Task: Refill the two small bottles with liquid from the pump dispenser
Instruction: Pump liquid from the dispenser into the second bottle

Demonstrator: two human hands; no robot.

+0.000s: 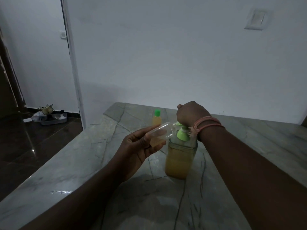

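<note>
The room is dim, with a bare pale wall ahead and a grey veined marble surface (93,163) under my arms. On it stands the tall clear plastic pump dispenser (180,161), well over half full of cloudy yellow-orange liquid, with a light green pump head (182,135). My right hand (191,113) sits on top of that pump, fingers curled into a fist, and seems to be pressing it down with the heel; I can't tell from here whether they wrap any part of it. My left hand (141,146) holds the small clear uncapped plastic bottle (159,134) tilted on its side, thumb on top and fingers curled round underneath, its mouth up against the spout; a little yellow liquid has pooled in its low end. I judge this bottle to be light and thin-walled, so it would dent and burp liquid if I squeezed, and any drip would make it slick; holding it round the body near the base, clear of the mouth, seems best. The dispenser looks heavy and stable enough to take a straight push, though an off-centre one could tip it. The other small bottle with the green cap (156,118), yellow to the shoulder, stands upright farther back on the surface, apart from my hands.
</note>
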